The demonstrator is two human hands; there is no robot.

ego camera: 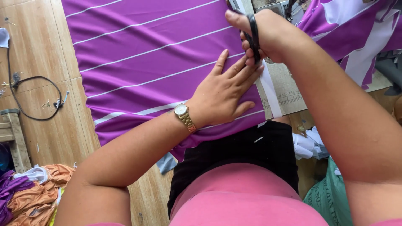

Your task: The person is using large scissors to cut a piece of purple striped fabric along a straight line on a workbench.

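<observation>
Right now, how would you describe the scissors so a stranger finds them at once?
Start at the big purple striped cloth spread on the wooden table. At its right edge, above the flat left hand, the right hand holds scissors. Their black handle loops are the only dark tool there.

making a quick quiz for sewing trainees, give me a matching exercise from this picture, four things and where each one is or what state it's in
Things:
1. left hand
2. scissors
3. black cable
4. orange cloth

Places or states:
A. looped on the wooden floor at the left
B. held in the right hand
C. pressed flat on the purple striped fabric
D. bunched in a heap at the lower left

Pairs: 1-C, 2-B, 3-A, 4-D
</observation>
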